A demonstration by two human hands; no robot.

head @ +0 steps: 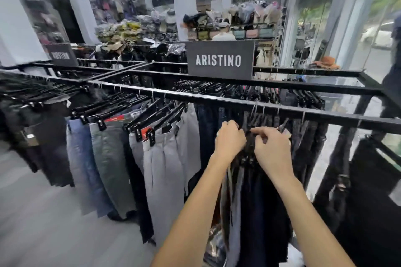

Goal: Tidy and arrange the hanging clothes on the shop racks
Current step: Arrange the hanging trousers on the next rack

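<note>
Dark trousers (258, 193) hang bunched tight on black clip hangers (249, 159) from the near black rail (195, 99), just right of centre. Both hands are in there: the left hand (230, 139) curls its fingers over the hanger tops, and the right hand (271, 147) sits just beside it, fingertips bent and pinching the same cluster. Leftward along the rail, grey trousers (165, 169) and blue jeans (80, 158) fan out at a slant. An ARISTINO sign (219, 60) stands on the rack behind.
</note>
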